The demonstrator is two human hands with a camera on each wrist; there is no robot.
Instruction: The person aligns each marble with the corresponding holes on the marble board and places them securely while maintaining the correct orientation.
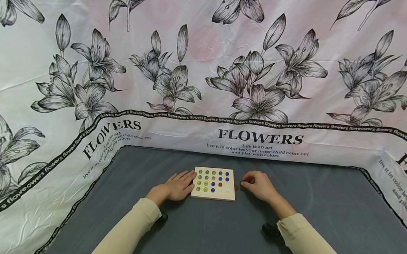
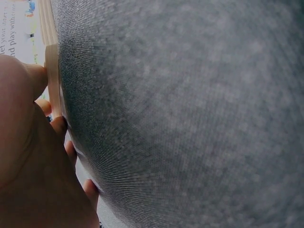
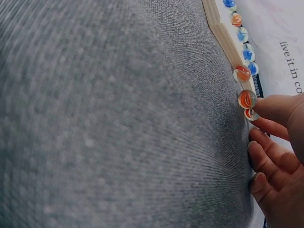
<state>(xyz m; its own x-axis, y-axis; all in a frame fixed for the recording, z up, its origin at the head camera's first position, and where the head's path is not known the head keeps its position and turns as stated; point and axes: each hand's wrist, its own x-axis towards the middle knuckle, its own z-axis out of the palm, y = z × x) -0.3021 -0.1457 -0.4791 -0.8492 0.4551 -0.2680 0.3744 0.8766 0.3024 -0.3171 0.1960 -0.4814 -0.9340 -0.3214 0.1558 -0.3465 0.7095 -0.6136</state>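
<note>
A pale wooden board (image 1: 216,196) lies on the grey cloth, with rows of green, yellow and blue marbles in its hollows and one reddish marble (image 1: 220,185). Two hollows at its front right corner hold no marble. My left hand (image 1: 177,186) rests at the board's left edge, fingers fairly straight, its thumb touching the wood in the left wrist view. To the right of the board, my right hand (image 1: 261,186) has thumb and index finger at a clear orange-swirled marble (image 3: 251,114), which it appears to pinch. Two similar marbles, an orange marble (image 3: 247,99) and another orange marble (image 3: 242,73), sit beside it.
Grey cloth (image 1: 203,237) covers the table under both forearms. Behind it hangs a white floral cloth (image 1: 174,133) with printed lettering. Dark wrist straps (image 1: 270,230) show under the cream sleeves (image 1: 309,236).
</note>
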